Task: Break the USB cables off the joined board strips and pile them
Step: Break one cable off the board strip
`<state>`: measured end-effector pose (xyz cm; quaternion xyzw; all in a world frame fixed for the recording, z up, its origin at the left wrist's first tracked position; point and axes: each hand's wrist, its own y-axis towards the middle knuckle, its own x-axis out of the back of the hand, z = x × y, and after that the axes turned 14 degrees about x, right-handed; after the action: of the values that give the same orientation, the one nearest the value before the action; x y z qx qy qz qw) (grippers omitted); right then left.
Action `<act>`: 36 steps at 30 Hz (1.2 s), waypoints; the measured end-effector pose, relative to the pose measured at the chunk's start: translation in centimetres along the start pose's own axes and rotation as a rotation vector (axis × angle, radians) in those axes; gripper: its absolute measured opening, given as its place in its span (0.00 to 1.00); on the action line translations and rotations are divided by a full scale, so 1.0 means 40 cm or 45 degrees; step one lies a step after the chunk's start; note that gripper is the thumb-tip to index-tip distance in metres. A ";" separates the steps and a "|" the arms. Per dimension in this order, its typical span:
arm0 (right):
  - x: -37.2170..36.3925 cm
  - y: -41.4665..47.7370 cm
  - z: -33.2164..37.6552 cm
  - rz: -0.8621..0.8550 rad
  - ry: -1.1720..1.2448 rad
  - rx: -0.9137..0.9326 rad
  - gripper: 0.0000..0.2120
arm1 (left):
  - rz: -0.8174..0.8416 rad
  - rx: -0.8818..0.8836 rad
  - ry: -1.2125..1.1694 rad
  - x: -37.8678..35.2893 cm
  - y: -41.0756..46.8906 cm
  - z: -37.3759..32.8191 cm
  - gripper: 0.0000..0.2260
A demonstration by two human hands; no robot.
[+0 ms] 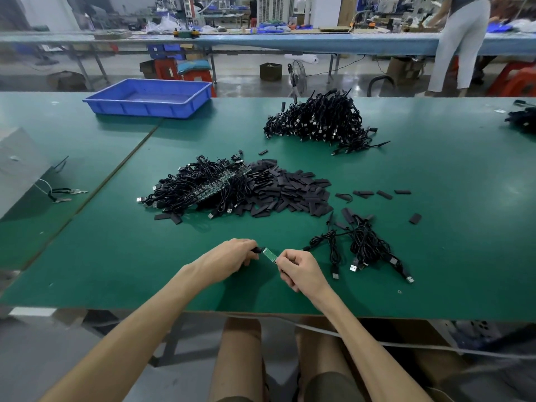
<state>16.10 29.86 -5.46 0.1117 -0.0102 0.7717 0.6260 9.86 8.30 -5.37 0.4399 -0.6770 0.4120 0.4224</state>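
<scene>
In the head view, your left hand [237, 253] and your right hand [298, 271] were close together, low over the near part of the green table [435, 198]. Between them was 1 small green board [269, 254]. Your left fingers were curled in and held the black cable end [255, 250] at the left end of that board. Your right thumb and fingers were curled in too and pinched the board's other end. Just to the right of your right hand lay a small pile of loose USB cables [365, 245], with their plugs pointing toward you. Farther back, in the middle of the table, sat a heap of joined board strips [200, 184] with black cables tangled on them. Touching that heap on its right side was a spread of flat black pieces [290, 190], and a few more of these lay apart from it. Well behind all this was a big pile of cables [319, 120]. A blue tray [148, 97] stood at the far left of the table.
</scene>
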 end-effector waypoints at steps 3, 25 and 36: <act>0.001 0.000 0.002 0.013 -0.007 -0.012 0.13 | -0.008 -0.040 -0.013 -0.001 -0.001 0.001 0.11; 0.012 0.010 0.000 0.128 0.072 -0.056 0.13 | 0.004 -0.096 -0.137 0.027 -0.029 -0.028 0.08; 0.030 0.021 -0.006 0.248 0.079 -0.103 0.07 | -0.018 -0.104 0.037 0.044 -0.039 -0.039 0.07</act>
<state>15.03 30.88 -5.37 0.0608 -0.0327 0.8308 0.5522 11.22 8.87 -2.96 0.4209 -0.6841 0.3873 0.4526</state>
